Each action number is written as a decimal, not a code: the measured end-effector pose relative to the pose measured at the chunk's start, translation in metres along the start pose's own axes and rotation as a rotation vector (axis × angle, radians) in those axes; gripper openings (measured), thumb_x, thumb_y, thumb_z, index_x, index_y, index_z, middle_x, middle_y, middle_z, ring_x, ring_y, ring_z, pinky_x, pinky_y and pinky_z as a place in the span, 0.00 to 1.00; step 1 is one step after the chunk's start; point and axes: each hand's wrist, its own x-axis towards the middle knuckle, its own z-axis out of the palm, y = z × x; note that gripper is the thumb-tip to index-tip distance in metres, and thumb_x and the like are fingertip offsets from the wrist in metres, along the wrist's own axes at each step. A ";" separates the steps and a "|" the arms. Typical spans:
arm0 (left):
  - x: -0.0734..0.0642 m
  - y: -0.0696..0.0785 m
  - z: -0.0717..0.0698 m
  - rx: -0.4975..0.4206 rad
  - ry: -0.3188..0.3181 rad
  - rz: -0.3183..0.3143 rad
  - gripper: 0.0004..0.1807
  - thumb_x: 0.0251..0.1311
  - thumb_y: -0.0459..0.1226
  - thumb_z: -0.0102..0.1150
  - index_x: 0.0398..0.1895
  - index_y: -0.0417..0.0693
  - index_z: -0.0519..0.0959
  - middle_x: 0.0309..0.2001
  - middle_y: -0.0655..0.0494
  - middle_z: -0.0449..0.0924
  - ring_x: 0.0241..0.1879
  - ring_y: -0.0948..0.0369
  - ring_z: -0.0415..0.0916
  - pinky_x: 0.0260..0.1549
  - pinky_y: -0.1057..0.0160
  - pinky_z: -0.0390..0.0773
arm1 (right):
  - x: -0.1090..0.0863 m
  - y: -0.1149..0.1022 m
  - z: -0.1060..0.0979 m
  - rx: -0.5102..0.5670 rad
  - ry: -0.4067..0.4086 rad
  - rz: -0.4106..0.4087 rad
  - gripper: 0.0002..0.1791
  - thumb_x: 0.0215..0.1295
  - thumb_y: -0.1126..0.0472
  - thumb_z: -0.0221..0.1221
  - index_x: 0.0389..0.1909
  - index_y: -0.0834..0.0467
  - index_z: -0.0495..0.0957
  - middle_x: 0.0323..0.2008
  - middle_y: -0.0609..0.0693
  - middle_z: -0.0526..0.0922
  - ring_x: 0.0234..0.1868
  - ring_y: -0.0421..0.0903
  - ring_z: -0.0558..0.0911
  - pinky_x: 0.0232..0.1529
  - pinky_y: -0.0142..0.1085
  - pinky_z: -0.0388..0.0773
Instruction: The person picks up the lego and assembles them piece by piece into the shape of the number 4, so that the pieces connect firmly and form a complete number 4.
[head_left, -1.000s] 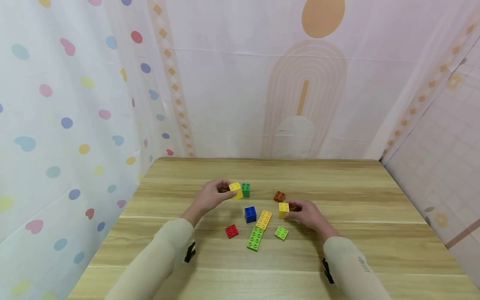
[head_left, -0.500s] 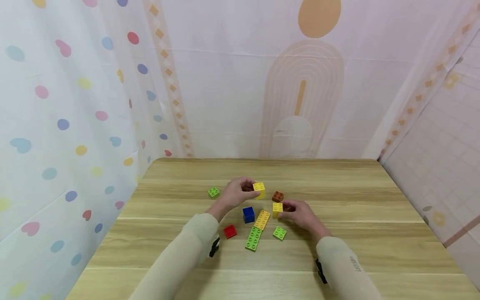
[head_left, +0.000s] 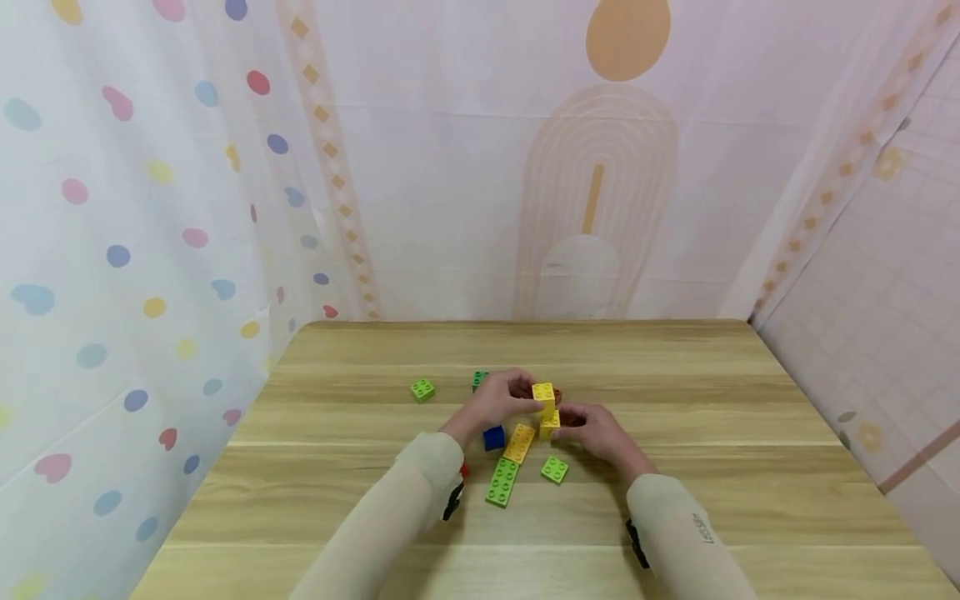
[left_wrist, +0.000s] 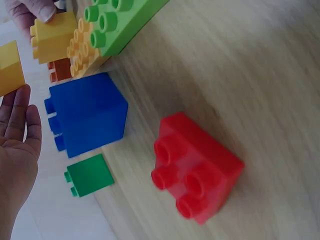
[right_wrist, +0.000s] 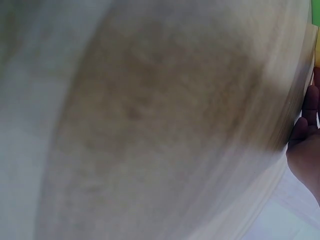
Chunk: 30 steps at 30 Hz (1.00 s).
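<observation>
My left hand [head_left: 498, 400] pinches a yellow toy building brick [head_left: 543, 397] between thumb and fingers. It is held up above a second yellow brick [head_left: 550, 429], overlapping it in the head view. In the left wrist view, a gap shows between the raised yellow brick [left_wrist: 9, 70] and the lower yellow brick [left_wrist: 56, 37]. Thumb and fingers of my right hand [head_left: 598, 429] grip that lower brick from its right side. Just behind, a brown brick [head_left: 558, 396] is partly hidden. A blue brick [head_left: 493, 438] and a long orange-yellow brick [head_left: 520, 443] lie to the left.
A long lime brick [head_left: 502, 482] and a small lime brick [head_left: 555, 470] lie nearer the front. Another lime brick [head_left: 422, 390] sits far left. A green brick [head_left: 480, 379] is partly behind my left hand. My left sleeve mostly covers the red brick [left_wrist: 192, 167].
My left hand has carried its yellow brick rightward, from beside the green brick to above the other yellow brick. My right hand has shifted slightly left with its brick. The far-left lime brick is uncovered.
</observation>
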 end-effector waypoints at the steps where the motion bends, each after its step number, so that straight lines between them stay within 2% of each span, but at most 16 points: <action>1: 0.000 -0.001 0.001 0.006 -0.005 -0.006 0.12 0.59 0.37 0.70 0.44 0.46 0.81 0.39 0.57 0.82 0.40 0.61 0.78 0.44 0.60 0.77 | 0.000 0.000 0.000 -0.002 -0.002 -0.001 0.20 0.61 0.60 0.69 0.55 0.57 0.82 0.51 0.51 0.83 0.55 0.50 0.78 0.60 0.50 0.70; 11: 0.001 -0.003 0.007 0.077 -0.059 -0.046 0.13 0.59 0.41 0.71 0.45 0.53 0.81 0.40 0.60 0.81 0.41 0.60 0.77 0.44 0.59 0.78 | 0.002 0.001 0.000 0.005 -0.014 -0.009 0.20 0.61 0.60 0.69 0.55 0.54 0.83 0.51 0.49 0.84 0.54 0.47 0.79 0.59 0.49 0.71; 18: 0.002 0.000 0.009 0.121 -0.078 -0.026 0.14 0.59 0.40 0.71 0.47 0.53 0.82 0.39 0.61 0.81 0.41 0.62 0.77 0.43 0.60 0.78 | 0.003 0.004 -0.001 -0.004 -0.011 -0.037 0.20 0.61 0.60 0.69 0.55 0.55 0.83 0.50 0.49 0.84 0.52 0.47 0.79 0.57 0.49 0.73; 23: 0.003 0.002 0.010 0.193 -0.089 -0.014 0.14 0.59 0.40 0.71 0.47 0.52 0.82 0.38 0.62 0.81 0.38 0.62 0.77 0.39 0.63 0.78 | 0.002 0.003 0.000 0.000 -0.005 -0.033 0.20 0.61 0.60 0.69 0.54 0.56 0.83 0.50 0.50 0.84 0.53 0.48 0.80 0.58 0.49 0.72; 30: 0.005 0.000 0.011 0.248 -0.087 0.053 0.14 0.57 0.40 0.72 0.47 0.52 0.84 0.38 0.63 0.81 0.37 0.62 0.75 0.36 0.64 0.78 | 0.001 0.003 -0.001 -0.001 -0.009 -0.028 0.19 0.60 0.60 0.70 0.53 0.54 0.84 0.49 0.49 0.85 0.53 0.48 0.80 0.57 0.49 0.73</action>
